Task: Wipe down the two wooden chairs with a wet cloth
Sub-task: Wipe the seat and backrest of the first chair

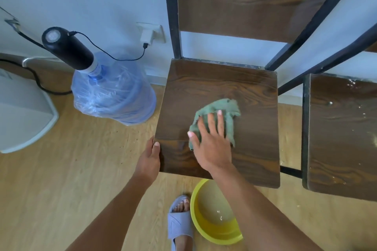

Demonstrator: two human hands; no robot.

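Two dark wooden chairs side by side. The right chair (342, 134) is cut off at the frame edge, w/ white specks on its seat. The left chair (216, 91) shows its seat in full, backrest top cropped. Right hand (212, 144) lies flat, fingers spread, pressing a green cloth (222, 108) mid-seat, partly covering it. Left hand (149, 159) grips the seat's left edge, thumb on top.
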